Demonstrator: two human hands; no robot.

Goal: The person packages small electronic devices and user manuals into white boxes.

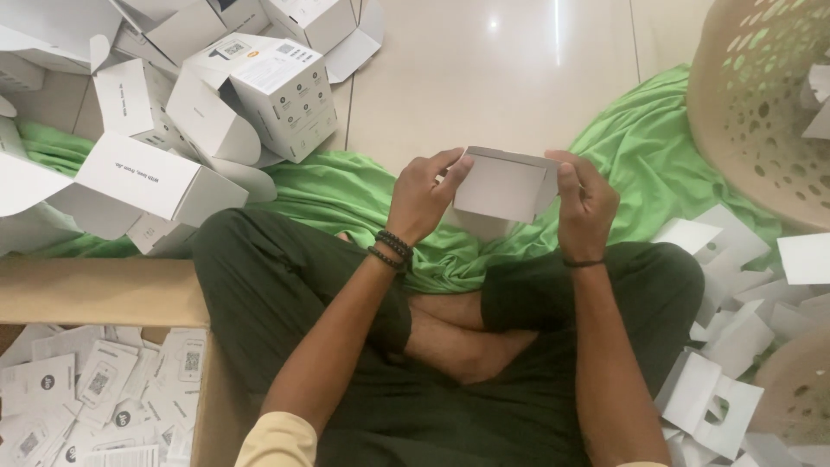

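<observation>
**A:** What have you got in your hands there?

**B:** You're holding a small white box (504, 183) up over your crossed legs, above the green cloth (363, 186) spread on the floor. Your left hand (422, 197) is clamped on its left end, thumb up near the top rim, fingers curled round the side. Your right hand (584, 201) is closed on its right end, thumb pressed on the upper right corner.

**A:** Is the box shut?

**B:** Its top flap looks lifted a little along the far edge, but you can't tell from here whether the inside is filled.

**A:** And what lies around the box?

**B:** Left of it and farther from you, a heap of white folded boxes (207, 104) sits partly on the cloth and partly on the tiled floor (484, 78), several with flaps hanging open. Left of it and nearer you, beside your left knee, a brown cardboard carton (104, 294) holds flat white printed cards (95, 389). Right of the box and farther away stands a beige perforated basket (761, 112). Right of it and nearer you, flat white cardboard inserts (718, 346) are scattered beside your right knee, with the edge of a second beige basket (795, 389) next to them.

**A:** Anything on your wrists?

**B:** Dark beaded bracelets (389, 249) on the left, a thin dark band (584, 263) on the right.
</observation>
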